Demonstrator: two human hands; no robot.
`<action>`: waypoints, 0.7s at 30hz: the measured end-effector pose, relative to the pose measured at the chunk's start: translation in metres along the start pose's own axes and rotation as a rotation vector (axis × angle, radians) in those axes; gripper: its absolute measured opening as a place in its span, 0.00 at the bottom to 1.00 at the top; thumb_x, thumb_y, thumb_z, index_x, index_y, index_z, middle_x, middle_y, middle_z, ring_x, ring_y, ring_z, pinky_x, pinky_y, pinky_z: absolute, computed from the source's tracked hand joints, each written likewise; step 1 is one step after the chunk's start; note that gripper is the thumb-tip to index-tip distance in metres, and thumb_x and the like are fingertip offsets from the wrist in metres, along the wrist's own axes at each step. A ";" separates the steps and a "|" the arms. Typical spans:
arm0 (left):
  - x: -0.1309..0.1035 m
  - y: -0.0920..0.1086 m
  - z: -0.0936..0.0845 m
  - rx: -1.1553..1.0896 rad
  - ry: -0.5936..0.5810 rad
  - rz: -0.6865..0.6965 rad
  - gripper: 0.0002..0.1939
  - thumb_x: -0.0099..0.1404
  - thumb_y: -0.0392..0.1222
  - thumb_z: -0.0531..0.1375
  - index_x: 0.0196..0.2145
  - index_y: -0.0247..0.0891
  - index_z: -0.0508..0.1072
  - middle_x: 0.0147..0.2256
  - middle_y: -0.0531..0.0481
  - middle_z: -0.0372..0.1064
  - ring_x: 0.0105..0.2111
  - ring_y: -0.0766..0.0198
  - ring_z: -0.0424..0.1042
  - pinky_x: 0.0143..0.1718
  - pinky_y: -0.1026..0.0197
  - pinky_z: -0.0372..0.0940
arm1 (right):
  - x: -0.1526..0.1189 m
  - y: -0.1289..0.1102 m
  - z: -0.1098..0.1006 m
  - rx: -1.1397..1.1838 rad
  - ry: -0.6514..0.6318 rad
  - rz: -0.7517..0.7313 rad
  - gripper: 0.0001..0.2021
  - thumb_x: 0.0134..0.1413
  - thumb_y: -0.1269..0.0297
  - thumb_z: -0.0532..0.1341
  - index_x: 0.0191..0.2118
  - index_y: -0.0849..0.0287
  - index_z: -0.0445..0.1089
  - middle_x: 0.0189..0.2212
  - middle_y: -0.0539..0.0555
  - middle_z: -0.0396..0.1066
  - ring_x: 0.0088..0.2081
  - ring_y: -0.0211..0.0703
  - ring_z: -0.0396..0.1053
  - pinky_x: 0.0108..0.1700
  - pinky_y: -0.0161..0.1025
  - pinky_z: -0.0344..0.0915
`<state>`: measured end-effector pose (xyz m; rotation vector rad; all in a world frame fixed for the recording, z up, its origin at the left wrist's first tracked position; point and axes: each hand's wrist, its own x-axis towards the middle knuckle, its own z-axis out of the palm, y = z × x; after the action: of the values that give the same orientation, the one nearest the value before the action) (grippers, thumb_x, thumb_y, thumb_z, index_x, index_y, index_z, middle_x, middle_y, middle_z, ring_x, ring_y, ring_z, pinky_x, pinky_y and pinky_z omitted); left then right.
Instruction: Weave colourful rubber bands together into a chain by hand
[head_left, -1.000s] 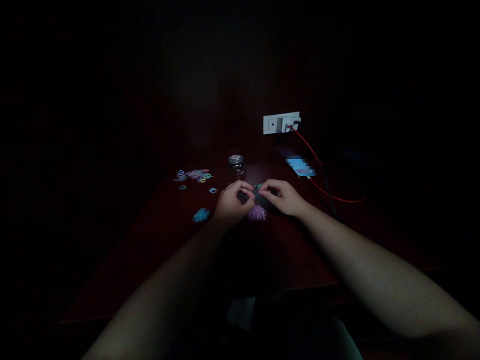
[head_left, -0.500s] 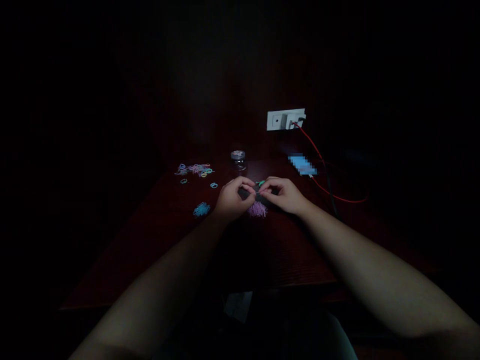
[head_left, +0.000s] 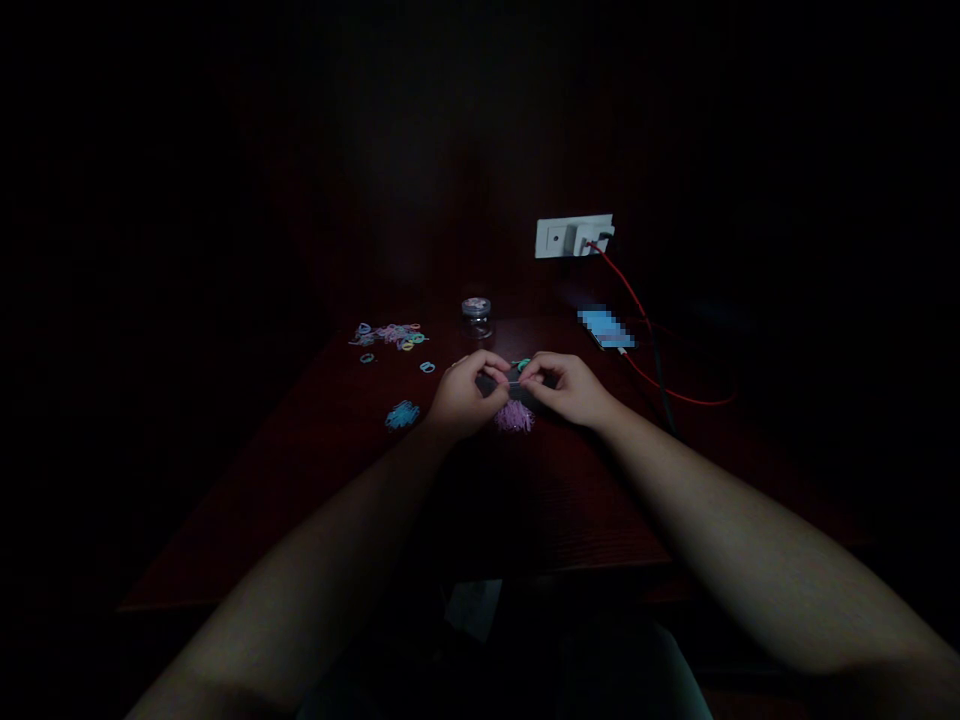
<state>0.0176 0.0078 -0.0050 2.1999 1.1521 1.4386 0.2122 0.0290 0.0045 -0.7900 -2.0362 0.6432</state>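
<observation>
Rubber band: thin, pale strand drawn level across the short gap between the two hands; nearer the person than the jar and slightly to its right. Its exact form is too small to tell.
Left hand: thumb and forefinger brought together in a pinch at one end of the strand; nearer the person than the jar.
Right hand: thumb and forefinger likewise pinched, at the opposite end; nearer the person than the jar and to its right.
Jar: landmark; clear, lidded, upright on the desk.
Green band: beyond the strand, near the right fingertips; nearer the person than the jar, to its right. Whether it is held cannot be told.
Purple pile: small pieces, nearer the person than the jar, slightly to its right.
Blue pile: nearer the person than the jar, to its left.
Mixed pile: many-coloured bands, left of the jar.
Phone: right of the jar, joined to a red cable.
Risk of slipping: a pinch on so thin a strand could fail at either end, and tension would then flick it away, perhaps past the jar.
Risk of snapping: pulling the hands too far apart could break it.
Risk of mixing: a lowered wrist could scatter the purple pile; dim light would make strays hard to find.
</observation>
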 end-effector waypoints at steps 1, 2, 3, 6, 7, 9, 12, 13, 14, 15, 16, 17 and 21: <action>0.000 0.000 0.000 -0.001 -0.003 -0.001 0.11 0.55 0.33 0.60 0.38 0.38 0.71 0.34 0.49 0.73 0.35 0.62 0.72 0.41 0.59 0.67 | 0.000 0.000 0.000 0.001 0.002 0.002 0.08 0.51 0.63 0.62 0.32 0.63 0.73 0.27 0.53 0.70 0.28 0.37 0.66 0.32 0.35 0.63; 0.000 0.000 0.000 -0.004 -0.005 -0.003 0.12 0.55 0.33 0.60 0.39 0.38 0.71 0.34 0.49 0.73 0.36 0.62 0.72 0.41 0.59 0.68 | 0.000 0.000 0.000 0.000 0.005 0.004 0.08 0.50 0.64 0.62 0.32 0.63 0.74 0.27 0.53 0.70 0.28 0.37 0.66 0.32 0.35 0.63; 0.000 -0.001 0.000 -0.007 -0.007 -0.005 0.12 0.55 0.33 0.60 0.39 0.39 0.71 0.34 0.49 0.73 0.36 0.62 0.72 0.42 0.58 0.68 | 0.000 -0.001 0.000 -0.002 0.010 0.004 0.08 0.50 0.64 0.62 0.32 0.63 0.74 0.27 0.53 0.70 0.28 0.37 0.65 0.32 0.35 0.62; 0.000 -0.001 0.000 -0.024 -0.007 -0.008 0.11 0.56 0.33 0.60 0.39 0.38 0.71 0.34 0.49 0.73 0.36 0.62 0.73 0.42 0.59 0.68 | 0.000 -0.002 -0.001 -0.008 0.014 -0.010 0.07 0.50 0.64 0.62 0.31 0.63 0.74 0.27 0.53 0.69 0.28 0.37 0.65 0.32 0.35 0.62; 0.000 -0.001 0.000 -0.028 -0.007 -0.007 0.11 0.56 0.33 0.60 0.39 0.38 0.71 0.35 0.49 0.73 0.36 0.62 0.73 0.42 0.59 0.68 | 0.000 -0.002 -0.001 -0.009 0.012 -0.017 0.07 0.50 0.64 0.62 0.31 0.63 0.74 0.27 0.53 0.69 0.28 0.37 0.65 0.32 0.35 0.62; 0.000 -0.002 0.000 -0.030 -0.007 -0.004 0.10 0.57 0.34 0.60 0.39 0.38 0.71 0.36 0.49 0.73 0.36 0.62 0.73 0.43 0.59 0.68 | 0.000 -0.004 -0.001 -0.011 0.013 -0.023 0.07 0.49 0.64 0.62 0.30 0.63 0.73 0.26 0.52 0.68 0.27 0.36 0.65 0.31 0.35 0.62; 0.000 -0.003 0.001 -0.021 -0.006 0.002 0.10 0.57 0.34 0.60 0.39 0.39 0.71 0.37 0.48 0.73 0.37 0.62 0.73 0.43 0.58 0.68 | 0.001 -0.006 0.000 0.004 0.010 -0.010 0.07 0.50 0.64 0.62 0.29 0.63 0.72 0.25 0.52 0.67 0.26 0.36 0.63 0.31 0.34 0.61; 0.000 -0.004 0.001 -0.017 -0.006 0.003 0.10 0.57 0.34 0.60 0.39 0.39 0.71 0.37 0.48 0.73 0.38 0.62 0.73 0.44 0.58 0.68 | 0.001 -0.007 0.000 0.012 0.005 -0.007 0.07 0.50 0.63 0.62 0.29 0.63 0.72 0.25 0.52 0.67 0.26 0.36 0.63 0.30 0.34 0.61; 0.000 -0.004 0.002 -0.015 -0.005 0.004 0.10 0.57 0.34 0.60 0.39 0.39 0.71 0.37 0.48 0.73 0.38 0.62 0.73 0.44 0.57 0.68 | 0.000 -0.008 0.000 0.020 0.001 -0.007 0.07 0.50 0.63 0.62 0.29 0.63 0.72 0.25 0.52 0.67 0.26 0.36 0.63 0.30 0.34 0.61; 0.000 -0.005 0.002 -0.016 -0.004 0.004 0.10 0.57 0.33 0.60 0.39 0.39 0.71 0.37 0.48 0.73 0.38 0.62 0.73 0.44 0.57 0.68 | 0.000 -0.008 0.000 0.026 0.000 -0.010 0.08 0.50 0.63 0.62 0.29 0.63 0.72 0.24 0.52 0.67 0.26 0.36 0.62 0.30 0.34 0.61; 0.000 -0.005 0.002 -0.018 -0.004 0.004 0.10 0.57 0.33 0.60 0.39 0.39 0.71 0.37 0.48 0.73 0.38 0.62 0.73 0.44 0.58 0.68 | 0.000 -0.009 0.000 0.029 0.000 -0.012 0.08 0.50 0.63 0.62 0.29 0.63 0.72 0.25 0.52 0.67 0.26 0.36 0.62 0.30 0.34 0.61; 0.000 -0.004 0.001 -0.021 -0.006 0.002 0.10 0.57 0.33 0.60 0.39 0.39 0.71 0.37 0.48 0.72 0.38 0.62 0.73 0.44 0.58 0.68 | 0.000 -0.009 0.000 0.031 0.001 -0.013 0.08 0.50 0.63 0.63 0.28 0.63 0.71 0.25 0.52 0.66 0.26 0.36 0.62 0.30 0.35 0.61; -0.001 -0.003 0.001 -0.023 -0.018 -0.007 0.09 0.58 0.34 0.60 0.39 0.39 0.71 0.38 0.48 0.73 0.38 0.62 0.73 0.44 0.58 0.69 | 0.000 -0.010 0.000 0.041 -0.013 -0.004 0.07 0.49 0.64 0.63 0.28 0.63 0.71 0.25 0.51 0.66 0.26 0.36 0.63 0.30 0.34 0.61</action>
<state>0.0166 0.0094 -0.0076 2.1866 1.1304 1.4199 0.2090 0.0226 0.0110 -0.7593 -2.0293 0.6868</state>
